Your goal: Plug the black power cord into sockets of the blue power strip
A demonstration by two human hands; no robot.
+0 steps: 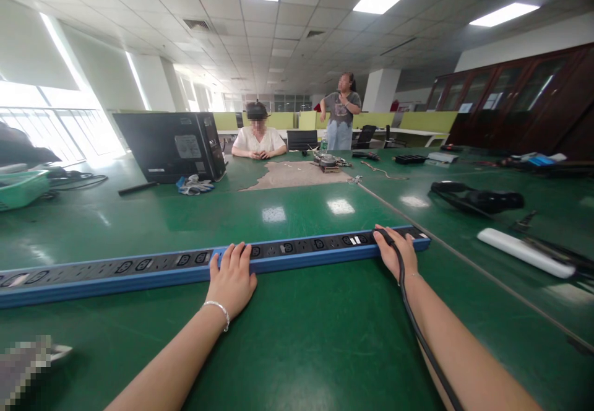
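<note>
Head view: blue power strip [180,272] is laid across green tabletop [306,343]. Left hand [232,276] is rested on it, fingers extended. Black cord plug [384,236] is gripped by right hand [400,253] near strip's right end; seating cannot be determined. White label [187,146] on computer case [153,135] is illegible.

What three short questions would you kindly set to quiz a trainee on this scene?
1. Multiple choice: What colour is the table under the hands? A) Red; B) Green; C) White.
2. True or false: The left hand rests on the blue strip.
3. Open question: Which hand has its fingers on the end of the black cable?

Key:
1. B.
2. True.
3. The right hand, near one end of the strip.
</note>
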